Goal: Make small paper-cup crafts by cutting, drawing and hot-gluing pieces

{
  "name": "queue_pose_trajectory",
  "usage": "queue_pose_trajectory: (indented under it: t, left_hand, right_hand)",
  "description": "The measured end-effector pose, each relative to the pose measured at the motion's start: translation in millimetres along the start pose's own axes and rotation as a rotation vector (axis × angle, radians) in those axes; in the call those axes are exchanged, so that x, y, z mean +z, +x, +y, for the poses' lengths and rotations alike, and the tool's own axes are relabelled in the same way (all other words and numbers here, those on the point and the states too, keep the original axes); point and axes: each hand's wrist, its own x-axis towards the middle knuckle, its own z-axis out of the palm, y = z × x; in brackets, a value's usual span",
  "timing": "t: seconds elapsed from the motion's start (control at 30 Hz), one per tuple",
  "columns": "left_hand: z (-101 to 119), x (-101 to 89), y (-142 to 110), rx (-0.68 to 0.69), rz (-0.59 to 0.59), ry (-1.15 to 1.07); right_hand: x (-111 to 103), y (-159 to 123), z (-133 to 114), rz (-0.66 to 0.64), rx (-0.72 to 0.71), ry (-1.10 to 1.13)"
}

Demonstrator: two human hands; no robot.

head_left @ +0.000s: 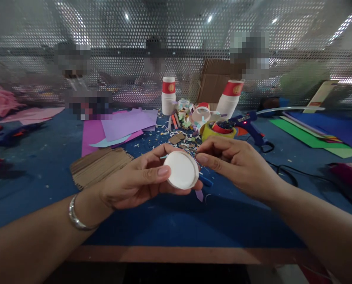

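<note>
My left hand [143, 175] is closed around a white paper cup [182, 170], gripping it with the thumb in front and the fingers behind. The cup's round bottom faces me; how much of its wall is there I cannot tell. Close by on the right, my right hand [232, 161] has thumb and forefinger pinched together at the cup's edge. A thin dark sliver shows at those fingertips, too small to name. Beneath the hands lie a blue pen-like stick [205, 181] and a purple paper scrap [199, 195].
Behind the hands are paper scraps [188, 112], yellow tape [219, 132], a blue glue gun [249, 128] with its cord, and two stacks of paper cups [168, 98]. Corrugated cardboard [100, 167] and purple sheets [128, 124] lie left, green sheets [297, 134] right. A perforated metal screen [182, 43] stands behind.
</note>
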Motion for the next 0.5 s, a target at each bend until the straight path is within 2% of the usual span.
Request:
queue_pose_trajectory:
  t: [0.07, 0.13, 0.27, 0.37, 0.5]
  left_hand:
    - [5, -1.0, 0, 0.079, 0.085, 0.060]
    - [12, -5.7, 0, 0.171, 0.227, 0.124]
    - [21, -16.7, 2, 0.316, 0.411, 0.225]
    - [23, -19.3, 4, 0.323, 0.493, 0.265]
    - [21, -17.1, 6, 0.306, 0.523, 0.220]
  right_hand:
    - [-3, 3, 7, 0.055, 0.022, -0.042]
    - [-6, 8, 17, 0.083, 0.047, -0.123]
    - [-10, 16, 39, -0.006, 0.132, -0.424]
    - [-8, 18, 46, -0.081, 0.192, -0.504]
    - [-4, 16, 41, -0.051, 0.153, -0.470]
